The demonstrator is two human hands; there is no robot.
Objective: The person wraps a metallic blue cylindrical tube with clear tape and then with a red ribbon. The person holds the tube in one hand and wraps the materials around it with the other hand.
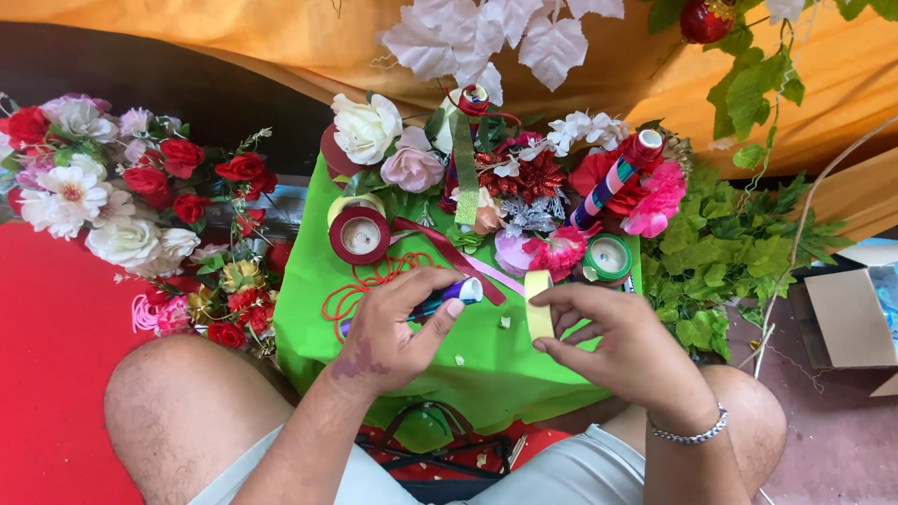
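Fingers of our left hand clamp a purple-and-white stick; just right, our right hand pinches a pale yellow tape roll over green cloth.

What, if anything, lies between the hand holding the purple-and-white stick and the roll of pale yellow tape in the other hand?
Nothing visible: only bare green cloth separates the left hand, gripping the purple-and-white stick, from the pale yellow tape roll in the right hand.

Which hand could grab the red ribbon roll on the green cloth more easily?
Probably the left hand. The red ribbon roll lies just beyond it on the green cloth, though it holds a purple pen. The right hand sits farther away, gripping yellow tape.
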